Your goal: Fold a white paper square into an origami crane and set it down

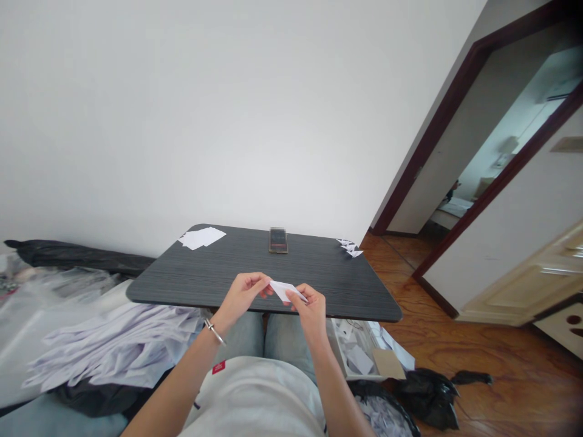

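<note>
A folded piece of white paper point(283, 290) is held up between both hands, just above the near edge of the dark table point(218, 267). My left hand point(248, 288) pinches its left corner between thumb and fingers. On the other end, my right hand point(310, 303) grips the paper with the thumb on the near side. A stack of flat white sheets point(203, 237) lies at the table's back left. Several small folded paper pieces point(350, 247) sit in a group at the back right corner.
A phone point(278, 240) rests at the table's back middle, near the white wall. Crumpled white cloth point(122, 346) is heaped at the left. Below the table's right side are a white box point(359, 358) of papers and a black plastic bag point(426, 391) on the wooden floor.
</note>
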Motion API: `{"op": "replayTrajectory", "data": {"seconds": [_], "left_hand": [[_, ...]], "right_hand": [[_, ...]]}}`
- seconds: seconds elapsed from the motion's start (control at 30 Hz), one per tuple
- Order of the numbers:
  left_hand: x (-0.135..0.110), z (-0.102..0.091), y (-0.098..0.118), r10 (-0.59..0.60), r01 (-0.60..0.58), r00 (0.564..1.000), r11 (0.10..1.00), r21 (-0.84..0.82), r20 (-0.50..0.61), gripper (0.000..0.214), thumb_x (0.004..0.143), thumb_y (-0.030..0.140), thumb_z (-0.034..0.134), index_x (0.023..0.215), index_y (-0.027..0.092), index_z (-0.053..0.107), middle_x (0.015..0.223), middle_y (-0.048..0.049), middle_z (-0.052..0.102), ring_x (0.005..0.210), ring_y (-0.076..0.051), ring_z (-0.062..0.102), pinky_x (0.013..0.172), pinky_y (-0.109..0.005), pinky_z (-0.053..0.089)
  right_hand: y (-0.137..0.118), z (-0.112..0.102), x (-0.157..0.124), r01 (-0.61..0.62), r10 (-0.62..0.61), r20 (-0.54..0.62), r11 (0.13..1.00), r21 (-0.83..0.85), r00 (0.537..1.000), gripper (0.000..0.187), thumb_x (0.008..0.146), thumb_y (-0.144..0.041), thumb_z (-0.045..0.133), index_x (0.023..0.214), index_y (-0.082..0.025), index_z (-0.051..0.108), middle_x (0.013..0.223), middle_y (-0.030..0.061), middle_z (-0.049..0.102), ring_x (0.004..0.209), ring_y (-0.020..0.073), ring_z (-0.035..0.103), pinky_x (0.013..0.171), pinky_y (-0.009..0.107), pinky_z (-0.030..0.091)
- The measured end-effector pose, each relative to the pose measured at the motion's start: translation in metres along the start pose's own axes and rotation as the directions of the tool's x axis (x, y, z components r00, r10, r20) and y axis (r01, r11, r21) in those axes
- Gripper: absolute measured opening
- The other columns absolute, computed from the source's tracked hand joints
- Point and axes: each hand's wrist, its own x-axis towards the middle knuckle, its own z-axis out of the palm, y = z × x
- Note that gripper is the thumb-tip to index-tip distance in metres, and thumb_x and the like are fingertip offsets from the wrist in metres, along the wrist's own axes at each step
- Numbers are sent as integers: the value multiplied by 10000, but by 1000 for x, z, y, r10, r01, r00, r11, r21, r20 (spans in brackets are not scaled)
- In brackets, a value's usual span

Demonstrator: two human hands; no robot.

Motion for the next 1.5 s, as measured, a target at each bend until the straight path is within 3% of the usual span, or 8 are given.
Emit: {"op": "replayTrajectory", "data": {"seconds": [0.17, 0.37, 0.57, 0.8, 1.1, 1.33, 1.5], "left_hand": [[1, -2, -3, 42, -43, 999, 997, 56, 17, 273, 775, 320, 517, 644, 105, 622, 601, -32, 611, 565, -111, 521, 563, -213, 420], [2, -3, -6, 36, -36, 999, 999, 3, 3, 307, 805, 349, 474, 720, 99, 631, 647, -53, 630, 607, -126, 553, 569, -220, 435], [1, -7, -3, 51, -52, 998, 997, -65, -23, 199, 734, 289, 588, 802, 111, 645, 660, -32, 631, 620, -115, 553, 587, -214, 440], [1, -10, -3, 26, -27, 1000, 995, -92, -11, 132, 696, 231, 631, 760, 116, 642, 632, -13, 636, 584, -99, 556, 588, -207, 444], [1, -6, -1, 46, -50, 997, 996, -70, -56, 169, 716, 276, 609, 682, 111, 589, 566, -4, 608, 537, -98, 547, 571, -215, 453], [0, -1, -1, -25, 20, 999, 989, -145, -36, 280, 744, 379, 557, 762, 101, 590, 615, -36, 620, 559, -117, 571, 559, -239, 477], [0, -3, -4, -8, 7, 1000, 998, -62, -22, 251, 714, 347, 598, 629, 111, 583, 577, -16, 601, 531, -98, 540, 523, -210, 457]], "right_hand": [[0, 0, 0, 0, 0, 4, 1000, -5, 1000, 205, 674, -314, 627, 573, -144, 572, 475, -7, 597, 407, 83, 472, 414, 179, 357], [0, -1, 1, -12, 12, -4, 1000, 1, 1000, 213, 672, -329, 626, 579, -144, 573, 491, 2, 606, 411, 90, 490, 412, 185, 360], [1, -2, 1, -24, 24, 10, 999, 27, 1000, 233, 662, -351, 633, 570, -150, 560, 483, 2, 600, 426, 103, 513, 401, 186, 349], [0, -2, 1, -45, 43, 32, 996, 78, 999, 216, 654, -334, 646, 575, -150, 565, 497, 0, 608, 437, 107, 534, 404, 185, 354], [0, 0, 0, -56, 50, 62, 994, 90, 997, 200, 660, -317, 641, 579, -148, 572, 505, 5, 619, 446, 107, 537, 399, 183, 348], [-1, 0, -1, -23, 23, 17, 1000, 11, 1000, 221, 668, -342, 628, 577, -151, 565, 493, 8, 613, 431, 105, 512, 407, 192, 364], [-1, 0, -1, 10, -9, 18, 1000, -29, 1000, 218, 680, -335, 618, 578, -149, 568, 482, -1, 600, 420, 93, 474, 414, 190, 353]]}}
